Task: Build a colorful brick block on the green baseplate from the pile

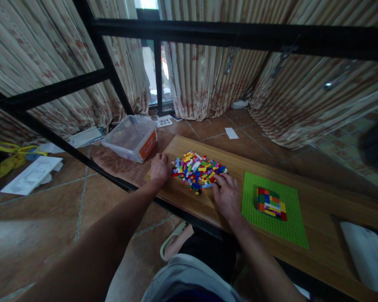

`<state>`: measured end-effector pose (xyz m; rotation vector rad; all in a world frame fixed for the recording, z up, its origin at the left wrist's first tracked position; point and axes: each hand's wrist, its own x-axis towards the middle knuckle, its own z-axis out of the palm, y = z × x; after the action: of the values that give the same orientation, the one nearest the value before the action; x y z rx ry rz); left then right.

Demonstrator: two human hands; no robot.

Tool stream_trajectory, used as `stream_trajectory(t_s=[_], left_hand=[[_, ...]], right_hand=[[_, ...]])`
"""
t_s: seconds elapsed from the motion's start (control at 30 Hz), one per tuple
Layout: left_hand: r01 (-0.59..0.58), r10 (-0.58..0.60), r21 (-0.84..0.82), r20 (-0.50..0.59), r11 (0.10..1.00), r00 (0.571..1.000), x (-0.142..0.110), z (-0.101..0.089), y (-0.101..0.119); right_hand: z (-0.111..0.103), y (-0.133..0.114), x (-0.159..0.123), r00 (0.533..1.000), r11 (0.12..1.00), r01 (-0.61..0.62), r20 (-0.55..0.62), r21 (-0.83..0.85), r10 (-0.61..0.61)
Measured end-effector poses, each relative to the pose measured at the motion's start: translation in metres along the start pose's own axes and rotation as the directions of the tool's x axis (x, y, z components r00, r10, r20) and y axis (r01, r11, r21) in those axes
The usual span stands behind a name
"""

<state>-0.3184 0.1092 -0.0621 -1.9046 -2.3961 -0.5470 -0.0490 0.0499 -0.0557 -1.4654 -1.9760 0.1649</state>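
A loose pile of small, many-coloured toy bricks (197,167) is spread on the wooden tabletop (182,144). At the pile's left edge rests my left hand (161,168), its fingers curled down; whatever may be inside them is hidden. My right hand (227,193) lies at the right side of the pile, thumb and fingers apart, with the fingertips touching bricks. To the right of that hand is a bright green baseplate (291,230). On it stands a low block of joined bricks (271,203) in red, yellow, blue, orange and green.
A clear plastic bin (126,138) with an orange label stands on the floor behind the table's left end. A black metal frame (208,33) crosses in front of the striped curtains (195,79). A white object (365,251) lies at the table's right end.
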Motion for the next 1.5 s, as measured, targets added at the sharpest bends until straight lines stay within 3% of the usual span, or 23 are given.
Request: stream_trajectory(t_s=[0.17,0.4,0.73,1.13,1.33,1.5], left_hand=[[0.002,-0.002,0.007,-0.012,1.000,1.000,0.000,0.001,0.000],[0.010,-0.010,0.014,0.003,1.000,1.000,0.000,0.002,0.000],[0.015,-0.015,0.003,-0.004,1.000,1.000,-0.001,0.000,0.002],[0.022,-0.022,-0.004,-0.008,1.000,1.000,0.000,0.000,0.002],[0.002,-0.002,0.000,-0.026,1.000,1.000,0.001,0.001,-0.001],[-0.015,0.015,0.002,-0.045,1.000,0.999,0.004,0.002,-0.002]], right_hand=[[0.008,0.000,0.009,0.997,0.998,0.027,0.078,-0.050,-0.023],[0.005,0.002,0.003,1.000,0.995,-0.012,0.009,-0.097,0.013],[0.028,-0.024,0.032,0.976,0.983,0.176,0.137,-0.058,-0.167],[0.028,-0.022,0.031,0.985,0.989,0.145,0.103,-0.034,-0.141],[0.001,-0.032,0.014,0.999,0.977,-0.017,0.039,0.211,0.009],[-0.026,-0.033,-0.026,0.951,0.848,-0.309,0.120,0.431,0.286]])
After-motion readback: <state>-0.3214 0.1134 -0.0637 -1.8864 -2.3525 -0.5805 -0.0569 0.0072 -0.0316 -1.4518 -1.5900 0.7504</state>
